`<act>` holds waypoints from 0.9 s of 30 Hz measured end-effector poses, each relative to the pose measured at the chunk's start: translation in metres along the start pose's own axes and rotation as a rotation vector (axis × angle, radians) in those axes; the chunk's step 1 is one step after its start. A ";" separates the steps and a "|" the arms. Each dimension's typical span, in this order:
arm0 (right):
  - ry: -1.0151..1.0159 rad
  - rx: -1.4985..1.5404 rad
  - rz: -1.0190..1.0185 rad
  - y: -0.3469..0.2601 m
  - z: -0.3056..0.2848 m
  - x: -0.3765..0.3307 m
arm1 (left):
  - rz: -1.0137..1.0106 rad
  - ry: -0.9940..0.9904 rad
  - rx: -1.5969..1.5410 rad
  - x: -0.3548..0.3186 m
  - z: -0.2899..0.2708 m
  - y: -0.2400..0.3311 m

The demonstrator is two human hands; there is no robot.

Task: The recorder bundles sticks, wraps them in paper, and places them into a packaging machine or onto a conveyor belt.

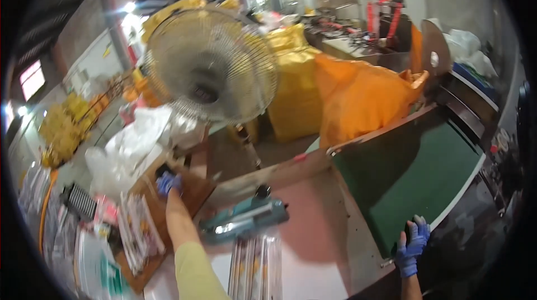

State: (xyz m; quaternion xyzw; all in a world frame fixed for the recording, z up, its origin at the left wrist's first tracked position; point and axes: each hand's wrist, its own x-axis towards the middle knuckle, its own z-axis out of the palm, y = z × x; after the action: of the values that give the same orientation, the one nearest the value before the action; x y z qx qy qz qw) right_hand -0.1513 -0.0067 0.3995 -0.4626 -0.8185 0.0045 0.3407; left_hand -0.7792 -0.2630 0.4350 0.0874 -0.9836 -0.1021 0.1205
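Note:
Both hands wear blue gloves. My left hand [169,183] reaches out over a brown board [198,190] with its fingers curled in at a small black thing [164,170], too blurred to name. My right hand [412,245] is raised by the near corner of a green conveyor belt [414,174], its fingers apart and nothing in them. Between my arms, a teal bench tool with a long metal bar, like a bag sealer [246,219], lies on the pink-topped table [321,219]. Closer to me are clear packs of long thin items [254,266].
A large round fan [210,68] stands beyond the table, before yellow sacks [291,84] and an orange sack [363,95]. More long packs [140,230] lie at left, near white plastic bags [137,137] and a black ridged tray [80,201]. A raised wooden edge [274,173] borders the table.

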 end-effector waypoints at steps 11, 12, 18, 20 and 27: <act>-0.014 0.030 0.050 -0.012 -0.001 0.012 | -0.286 0.138 -0.040 0.034 0.000 0.025; -0.012 0.007 0.042 -0.012 0.001 0.013 | -0.294 0.141 -0.042 0.038 0.004 0.023; -0.034 0.018 0.057 -0.008 0.003 0.007 | -0.277 0.140 -0.047 0.041 0.000 0.012; -0.041 0.007 0.038 -0.005 0.003 0.005 | -0.273 0.133 -0.048 0.035 -0.009 0.007; -0.017 -0.004 0.013 0.008 0.005 0.003 | -0.124 0.037 -0.036 0.047 0.001 -0.035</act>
State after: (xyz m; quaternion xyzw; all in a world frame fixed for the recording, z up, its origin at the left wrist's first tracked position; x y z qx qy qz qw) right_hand -0.1489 0.0018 0.3946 -0.4686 -0.8183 0.0093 0.3327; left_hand -0.8194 -0.3059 0.4371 0.1479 -0.9719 -0.1252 0.1339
